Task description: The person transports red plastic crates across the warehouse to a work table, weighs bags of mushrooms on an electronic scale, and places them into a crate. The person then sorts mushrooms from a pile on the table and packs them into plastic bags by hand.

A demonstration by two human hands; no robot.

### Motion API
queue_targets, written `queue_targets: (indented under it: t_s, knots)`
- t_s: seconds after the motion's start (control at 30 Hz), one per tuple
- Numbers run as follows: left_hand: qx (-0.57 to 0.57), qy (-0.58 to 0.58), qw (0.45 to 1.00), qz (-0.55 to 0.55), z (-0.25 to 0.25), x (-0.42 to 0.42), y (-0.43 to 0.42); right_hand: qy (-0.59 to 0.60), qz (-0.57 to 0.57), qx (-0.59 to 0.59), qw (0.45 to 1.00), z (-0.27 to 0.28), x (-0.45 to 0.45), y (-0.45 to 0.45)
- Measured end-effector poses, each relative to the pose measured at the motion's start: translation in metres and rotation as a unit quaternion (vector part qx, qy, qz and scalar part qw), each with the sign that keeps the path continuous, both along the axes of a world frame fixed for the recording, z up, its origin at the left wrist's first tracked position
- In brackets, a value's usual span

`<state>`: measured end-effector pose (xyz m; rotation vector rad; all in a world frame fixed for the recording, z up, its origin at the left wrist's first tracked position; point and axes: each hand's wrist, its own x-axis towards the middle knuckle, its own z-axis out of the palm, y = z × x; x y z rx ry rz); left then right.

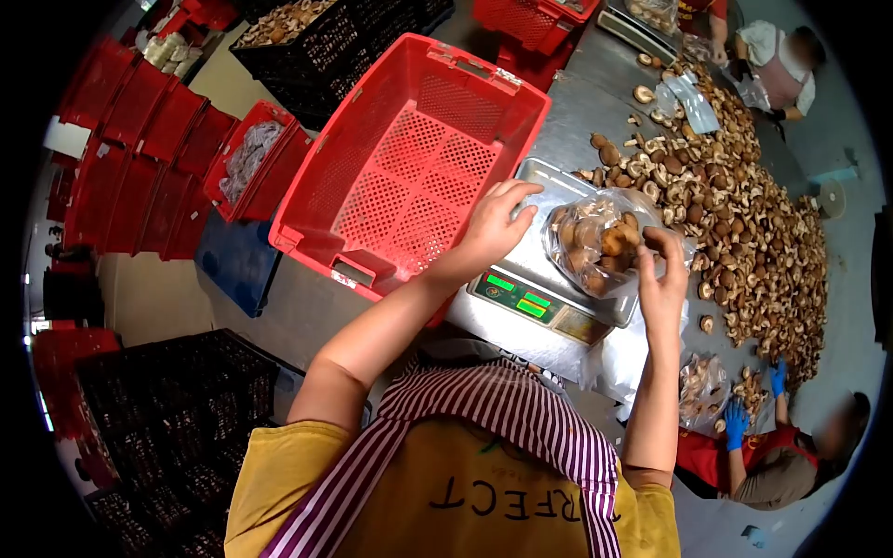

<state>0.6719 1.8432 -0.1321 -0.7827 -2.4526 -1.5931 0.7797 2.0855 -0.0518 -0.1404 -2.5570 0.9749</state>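
A clear plastic bag of mushrooms [595, 240] rests on the metal pan of a digital scale [535, 302] with lit green displays. At the bag's right side, my right hand [662, 274] has its thumb and fingers curled together at the plastic edge. My left hand [502, 221] is over the scale's left side, fingers stretched out and thumb apart, holding nothing. It is apart from the bag, close to the rim of a large red plastic crate [316, 153]. The crate's perforated bottom shows.
Loose mushrooms [735, 223] cover the metal table to the right. A co-worker with blue gloves [736, 423] handles mushrooms at lower right; other people stand at upper right. Red crates [139, 102] are stacked at left, black crates [177, 400] at lower left.
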Motion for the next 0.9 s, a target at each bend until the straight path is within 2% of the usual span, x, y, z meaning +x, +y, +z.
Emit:
queue_targets:
  t_s: [0.03, 0.07, 0.13, 0.2, 0.33, 0.37, 0.4, 0.43, 0.47, 0.53, 0.57, 0.6, 0.67, 0.73, 0.77, 0.87, 0.9]
  knots:
    - [0.009, -0.005, 1.000, -0.008, 0.001, 0.000, 0.004, -0.008, 0.011, 0.080, 0.997, -0.006, -0.003, 0.000]
    - [0.009, -0.005, 1.000, -0.008, 0.003, 0.001, 0.008, -0.007, 0.012, 0.080, 0.997, -0.011, -0.007, -0.002]
    - [0.011, 0.014, 0.999, -0.029, 0.008, 0.004, 0.018, -0.047, 0.028, 0.221, 0.974, -0.022, -0.016, -0.007]
    - [0.035, -0.008, 0.998, -0.051, 0.015, 0.010, 0.029, -0.072, 0.037, 0.287, 0.955, -0.042, -0.020, -0.004]
    - [0.010, 0.018, 0.995, -0.099, 0.017, 0.017, 0.045, -0.076, 0.025, 0.263, 0.961, -0.056, -0.017, 0.017]
    - [0.004, 0.025, 0.994, -0.103, 0.017, 0.019, 0.047, -0.023, -0.025, 0.129, 0.991, -0.061, -0.014, 0.026]
    - [-0.002, 0.031, 0.994, -0.106, 0.017, 0.020, 0.051, 0.033, -0.073, -0.008, 0.997, -0.067, -0.011, 0.036]
    - [-0.001, 0.032, 0.993, -0.114, 0.017, 0.020, 0.057, -0.012, -0.113, -0.182, 0.977, -0.064, -0.009, 0.045]
    - [-0.005, 0.041, 0.992, -0.120, 0.016, 0.021, 0.064, -0.044, -0.135, -0.350, 0.926, -0.058, -0.002, 0.057]
    - [-0.010, 0.052, 0.990, -0.132, 0.020, 0.022, 0.079, -0.006, -0.086, -0.594, 0.800, -0.049, 0.009, 0.068]
    - [-0.037, 0.093, 0.985, -0.140, 0.025, 0.022, 0.091, 0.011, -0.062, -0.639, 0.767, -0.036, 0.014, 0.063]
    - [-0.064, 0.134, 0.978, -0.148, 0.029, 0.023, 0.103, 0.039, -0.010, -0.689, 0.724, -0.045, 0.016, 0.069]
    - [-0.077, 0.154, 0.972, -0.158, 0.023, 0.022, 0.123, 0.047, -0.002, -0.763, 0.645, -0.034, 0.018, 0.062]
    - [-0.267, 0.163, 0.928, -0.203, 0.000, 0.014, 0.136, 0.041, 0.018, -0.771, 0.635, -0.038, 0.017, 0.068]
    - [-0.328, 0.138, 0.911, -0.209, -0.005, 0.013, 0.139, 0.031, 0.039, -0.778, 0.626, -0.037, 0.016, 0.070]
    - [-0.386, 0.162, 0.884, -0.208, 0.000, 0.014, 0.135, -0.007, -0.045, -0.729, 0.683, -0.045, 0.012, 0.072]
    - [-0.412, 0.125, 0.875, -0.220, 0.010, 0.017, 0.132, -0.016, -0.054, -0.721, 0.691, -0.047, 0.012, 0.072]
